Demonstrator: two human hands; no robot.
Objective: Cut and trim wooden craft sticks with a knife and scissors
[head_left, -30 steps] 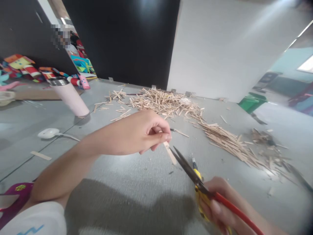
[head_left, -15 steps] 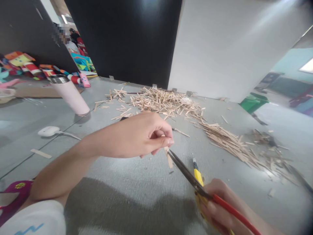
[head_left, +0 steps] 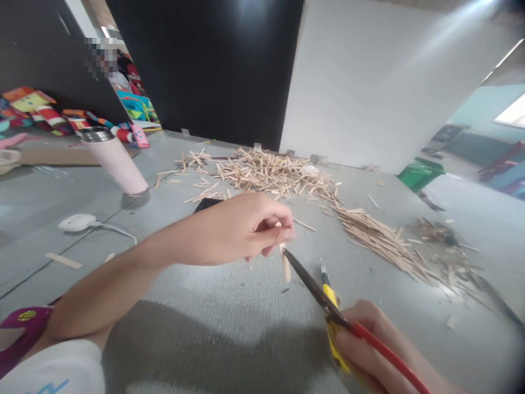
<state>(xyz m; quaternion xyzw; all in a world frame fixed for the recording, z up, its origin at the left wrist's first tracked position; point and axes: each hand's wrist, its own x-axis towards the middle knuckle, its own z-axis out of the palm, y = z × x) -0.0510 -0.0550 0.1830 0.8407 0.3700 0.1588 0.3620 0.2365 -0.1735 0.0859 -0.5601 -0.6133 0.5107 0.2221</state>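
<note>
My left hand (head_left: 262, 227) is closed, pinching a small wooden craft stick (head_left: 286, 268) between thumb and fingers; the stick points downward. In my right hand (head_left: 369, 334) is a pair of scissors (head_left: 314, 287) with red handles. Its blades look nearly closed, and their tips meet the stick just below my left fingertips. A yellow utility knife (head_left: 328, 293) lies on the table beside and partly behind the scissors and my right fingers.
A heap of wooden sticks (head_left: 270, 172) spreads at the back, with a neater row of sticks (head_left: 377, 235) to the right. On the left stand a pink tumbler (head_left: 117, 164) and a white cabled device (head_left: 77, 222). A dark flat object (head_left: 207, 204) lies behind my left wrist.
The stick has turned slightly in my left fingers, its upper end now showing more. My hands and the scissors hold almost the same place; the view has shifted a little.
</note>
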